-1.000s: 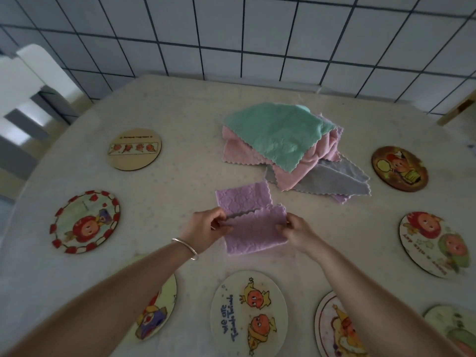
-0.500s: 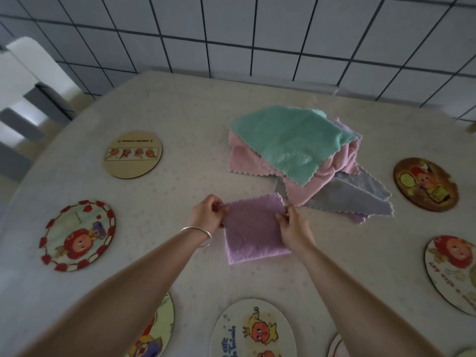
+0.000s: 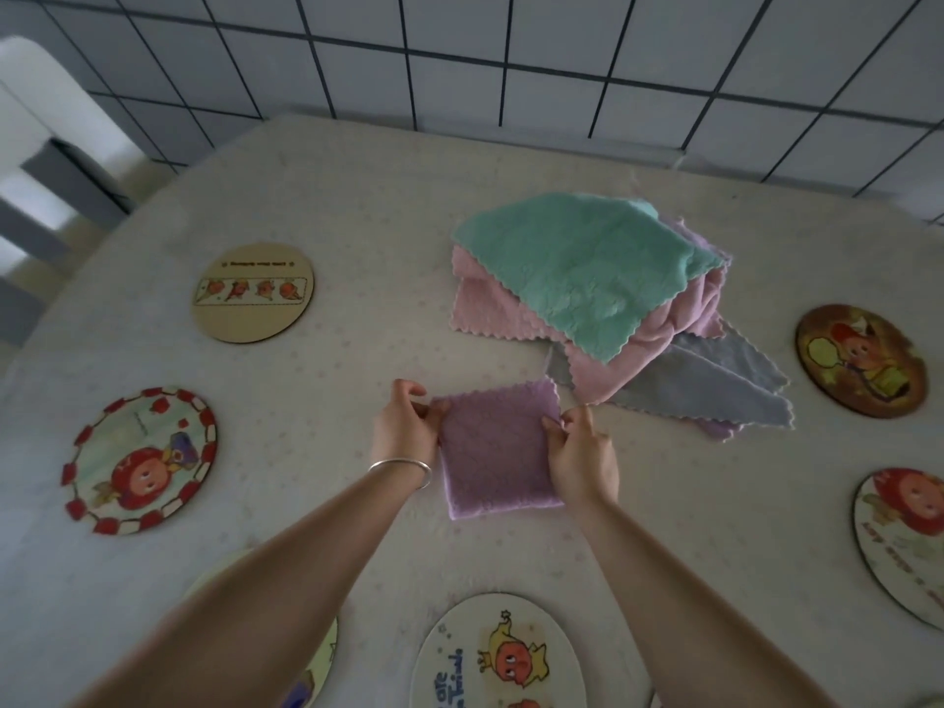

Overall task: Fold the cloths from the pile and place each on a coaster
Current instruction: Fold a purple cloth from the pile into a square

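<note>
Looking down from the head view, the folded purple cloth (image 3: pixel 498 452) lies flat on the worktop (image 3: pixel 306 411), just in front of the pile (image 3: pixel 603 298). The left hand (image 3: pixel 403 426) and right hand (image 3: pixel 582 452) each pinch a far corner. Being light, soft and floppy, it should carry best gripped at both edges, layers together, to the nearest coaster (image 3: pixel 498 656).

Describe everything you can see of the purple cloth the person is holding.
The purple cloth is a small, fluffy microfibre-looking piece with a wavy scalloped edge, folded into a rough square. It lies flat on the table, just in front of the pile of cloths and apart from the coasters. The left hand pinches its far left corner; the right hand grips its right edge.
</note>
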